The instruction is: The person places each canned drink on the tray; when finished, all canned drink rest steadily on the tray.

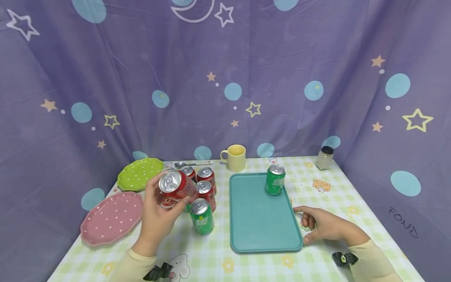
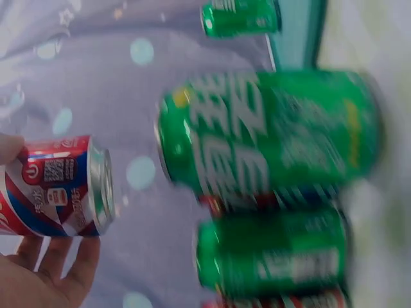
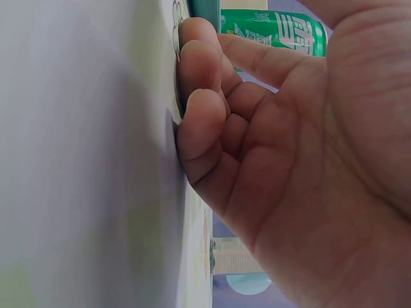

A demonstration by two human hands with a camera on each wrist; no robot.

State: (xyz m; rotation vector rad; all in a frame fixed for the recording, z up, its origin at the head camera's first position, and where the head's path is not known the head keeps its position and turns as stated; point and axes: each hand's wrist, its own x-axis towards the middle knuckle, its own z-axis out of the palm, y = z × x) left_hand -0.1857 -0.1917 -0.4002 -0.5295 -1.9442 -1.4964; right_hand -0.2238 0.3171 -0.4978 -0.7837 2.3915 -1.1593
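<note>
My left hand (image 1: 157, 221) grips a red soda can (image 1: 180, 187), holding it tilted above the table, left of the tray. In the left wrist view the same red can (image 2: 58, 186) shows a blue band and a silver end. Just beyond it, several red cans (image 1: 207, 192) and a green can (image 1: 202, 219) stand together. Another green can (image 2: 276, 250) shows beside them in the left wrist view. My right hand (image 1: 325, 224) rests low by the right edge of the teal tray (image 1: 262, 223), index finger at the rim, other fingers loosely bent. A green can (image 1: 275, 181) stands upright on the tray's far right corner.
A lime green plate (image 1: 139, 174) and a pink dotted plate (image 1: 112, 217) lie on the left. Behind the cans are a spoon (image 1: 193, 164) and a yellow mug (image 1: 236, 158). A dark-lidded jar (image 1: 325, 158) stands at the far right, near the purple curtain (image 1: 282, 98).
</note>
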